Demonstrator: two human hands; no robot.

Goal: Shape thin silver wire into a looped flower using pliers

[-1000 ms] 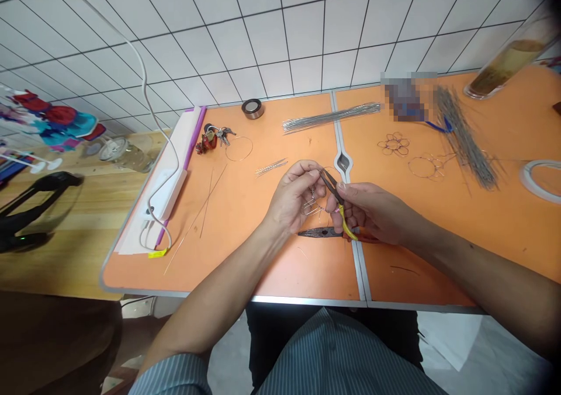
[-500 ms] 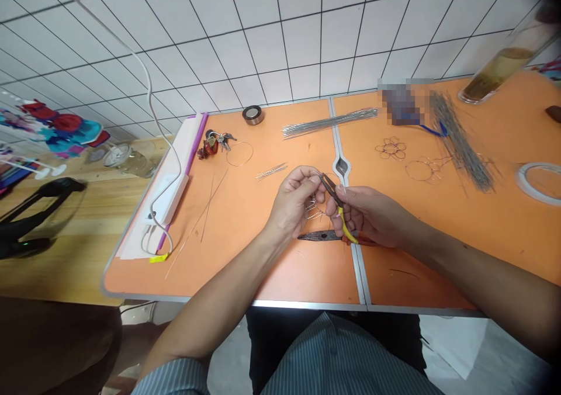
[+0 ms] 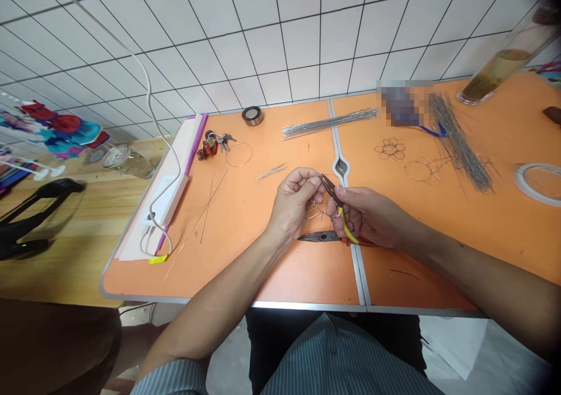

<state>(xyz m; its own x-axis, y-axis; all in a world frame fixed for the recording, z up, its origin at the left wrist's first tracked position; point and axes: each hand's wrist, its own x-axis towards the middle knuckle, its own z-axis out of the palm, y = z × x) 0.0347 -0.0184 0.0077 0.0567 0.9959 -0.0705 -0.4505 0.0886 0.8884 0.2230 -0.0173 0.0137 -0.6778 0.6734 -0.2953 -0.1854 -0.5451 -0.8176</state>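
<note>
The left hand [image 3: 293, 205] pinches a half-bent thin silver wire shape [image 3: 312, 211], the right hand [image 3: 368, 217] squeezes small yellow-handled pliers [image 3: 333, 195] on it; two round wire flowers [image 3: 391, 148] look done, and many straight silver wires [image 3: 328, 123] wait.

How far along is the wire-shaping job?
Looks done: two looped thin-wire flower shapes lie on the orange table. In hand: the left hand pinches a small bent silver wire piece while the right hand works yellow-handled pliers on it. Left, probably: bundles of straight grey wire rods lie unused.

Orange table [image 3: 245, 266] bears wire bundles [image 3: 328, 123], keys [image 3: 215, 142], perhaps tape [image 3: 253, 114]
</note>
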